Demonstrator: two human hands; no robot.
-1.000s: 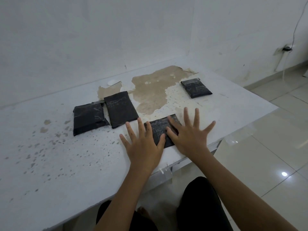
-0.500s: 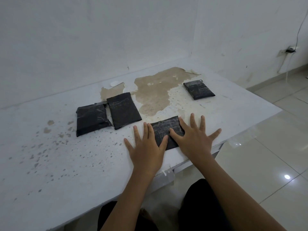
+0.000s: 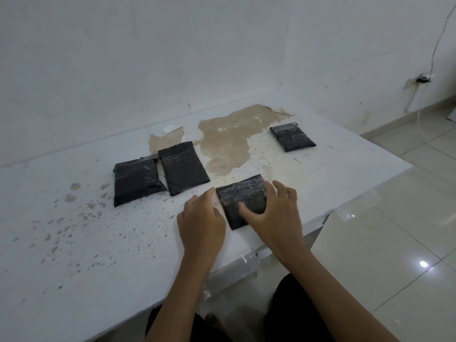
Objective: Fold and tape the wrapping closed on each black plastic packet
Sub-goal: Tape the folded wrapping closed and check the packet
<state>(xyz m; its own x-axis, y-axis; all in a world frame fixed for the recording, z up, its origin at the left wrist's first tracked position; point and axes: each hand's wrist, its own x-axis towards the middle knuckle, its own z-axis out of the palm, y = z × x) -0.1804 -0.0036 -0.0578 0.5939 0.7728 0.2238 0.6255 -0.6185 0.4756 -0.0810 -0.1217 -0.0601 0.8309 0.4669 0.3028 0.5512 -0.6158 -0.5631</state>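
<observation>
Four black plastic packets lie on a white table (image 3: 98, 243). The nearest packet (image 3: 243, 193) sits by the front edge between my hands. My right hand (image 3: 276, 213) holds it, with the thumb lying on its top and bent fingers over its right edge. Just left of it, my left hand (image 3: 201, 218) has its fingers bent, their tips at the packet's left edge. Two more packets lie side by side at centre left, the left one (image 3: 137, 181) and the right one (image 3: 183, 170). A fourth packet (image 3: 292, 137) lies far right.
The tabletop has a large brown peeled patch (image 3: 229, 137) and grey speckles. A small white round object (image 3: 170, 128) lies near the back wall. The table's right corner ends over a tiled floor (image 3: 394, 218). A wall socket with a cable (image 3: 423, 80) is at far right.
Both hands lay flat with spread fingers on the nearest packet before. Now the fingers are bent, the left hand has slid off to the packet's left edge and the right hand grips its right side.
</observation>
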